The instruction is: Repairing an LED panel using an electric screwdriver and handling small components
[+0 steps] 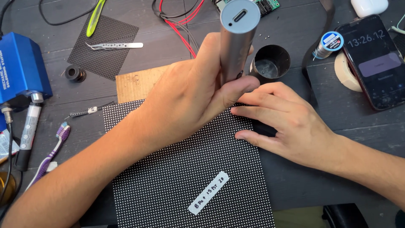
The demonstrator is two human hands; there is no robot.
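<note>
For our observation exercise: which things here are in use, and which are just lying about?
In use:
left hand
grey cylindrical tool
right hand
dotted black panel

Lying about:
tweezers
toothbrush
phone
solder spool
black cup

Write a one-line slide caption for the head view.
Left hand holds a grey cylindrical tool upright on a black dotted panel while the right hand steadies its edge.

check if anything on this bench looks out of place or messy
One oddity: a purple toothbrush lies among the electronics tools at the left edge. Red and black wires tangle loosely at the top. Otherwise nothing looks spilled or broken. The left hand holds a grey cylindrical tool upright on the dotted black panel, with the right hand steadying it.
</note>
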